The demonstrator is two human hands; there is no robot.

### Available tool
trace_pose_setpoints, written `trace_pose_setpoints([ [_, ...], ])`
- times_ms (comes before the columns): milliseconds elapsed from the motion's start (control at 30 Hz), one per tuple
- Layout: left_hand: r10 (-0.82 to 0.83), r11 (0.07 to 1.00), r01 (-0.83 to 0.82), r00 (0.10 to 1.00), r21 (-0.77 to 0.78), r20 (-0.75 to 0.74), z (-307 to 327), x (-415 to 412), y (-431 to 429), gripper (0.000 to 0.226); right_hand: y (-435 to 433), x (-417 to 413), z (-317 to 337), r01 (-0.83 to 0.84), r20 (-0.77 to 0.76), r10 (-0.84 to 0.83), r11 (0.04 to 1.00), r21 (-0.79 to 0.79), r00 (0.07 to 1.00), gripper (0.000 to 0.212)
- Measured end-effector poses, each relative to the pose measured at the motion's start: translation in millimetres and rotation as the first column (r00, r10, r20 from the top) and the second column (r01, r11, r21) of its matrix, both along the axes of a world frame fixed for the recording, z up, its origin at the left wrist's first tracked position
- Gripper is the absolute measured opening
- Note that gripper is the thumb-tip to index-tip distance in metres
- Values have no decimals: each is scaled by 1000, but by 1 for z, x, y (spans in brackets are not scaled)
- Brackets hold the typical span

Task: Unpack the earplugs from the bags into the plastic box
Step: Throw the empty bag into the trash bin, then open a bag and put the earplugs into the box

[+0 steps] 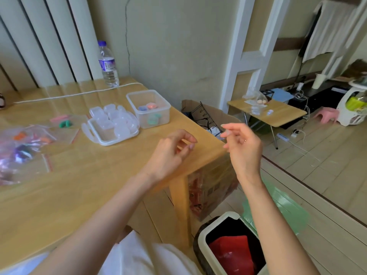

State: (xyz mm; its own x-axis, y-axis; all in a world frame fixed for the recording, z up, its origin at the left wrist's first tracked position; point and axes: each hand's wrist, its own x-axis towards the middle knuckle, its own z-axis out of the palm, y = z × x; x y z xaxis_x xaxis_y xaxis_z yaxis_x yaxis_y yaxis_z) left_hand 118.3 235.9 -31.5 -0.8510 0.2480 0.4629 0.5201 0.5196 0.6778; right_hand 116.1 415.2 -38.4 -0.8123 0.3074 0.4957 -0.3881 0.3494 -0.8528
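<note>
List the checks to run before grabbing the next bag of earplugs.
1. Plastic box uncovered, ready to receive: ok.
2. Bags of earplugs lying on the table, to the left: ok.
3. Left hand free: ok, fingers loosely curled, nothing held.
4. Right hand free: cannot tell; something clear may sit at its fingertips, but it is blurred.
5. Bin beside the table open for empty bags: ok.
</note>
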Motion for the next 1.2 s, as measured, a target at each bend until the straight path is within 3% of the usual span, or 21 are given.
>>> trace_pose_setpoints([
  [233, 209, 971, -220, 971, 98, 114, 10, -5, -87, 10, -99, -45, 28, -270, 3, 273, 947, 175, 962, 19],
  [433, 438, 889, -453, 885, 72, 157, 17, 2, -172, 10, -193, -80, 33, -446, 55, 448, 857, 260, 893, 23],
  [733, 614, 778, -628, 764, 8, 198, 11, 0, -240, 15, -287, -107, 34, -516, 244, 455, 740, 430, 856, 20],
  [867, 698, 711, -701, 697, -44, 166, 6, -1, -261, 15, -316, -101, 25, -550, 261, 487, 681, 483, 833, 22],
  [1000, 785, 617, -784, 606, -70, 132, -3, 0, -276, 15, -335, -95, 14, -537, 212, 544, 554, 636, 812, 27],
  [1133, 788, 603, -797, 596, -2, 154, -12, 4, -276, 12, -344, -93, -3, -413, 245, 532, 222, 883, 810, 52],
  [1200, 782, 610, -792, 604, 12, 150, -14, 5, -276, 11, -345, -90, -7, -371, 221, 504, 220, 902, 835, 57],
])
